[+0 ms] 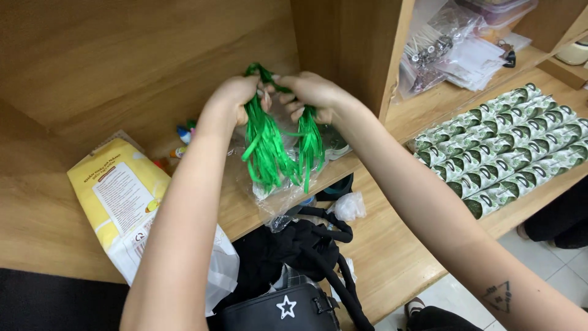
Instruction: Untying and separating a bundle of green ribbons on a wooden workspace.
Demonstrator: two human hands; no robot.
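My left hand [236, 95] and my right hand [315, 95] are raised together in front of the wooden cubby wall, both gripping a bunch of bright green ribbon strips [269, 144]. The strips hang down in two clumps, one below each hand, joined at the top between my fingers. Just under them lies a crumpled clear plastic bag [275, 193] on the wooden shelf [392, 257].
A yellow and white paper bag [119, 193] leans at the left. A black bag with a white star [288, 300] and black straps sits at the bottom. Rows of green and white packets [508, 150] cover the right shelf. Clear bags of small items [447, 49] lie behind them.
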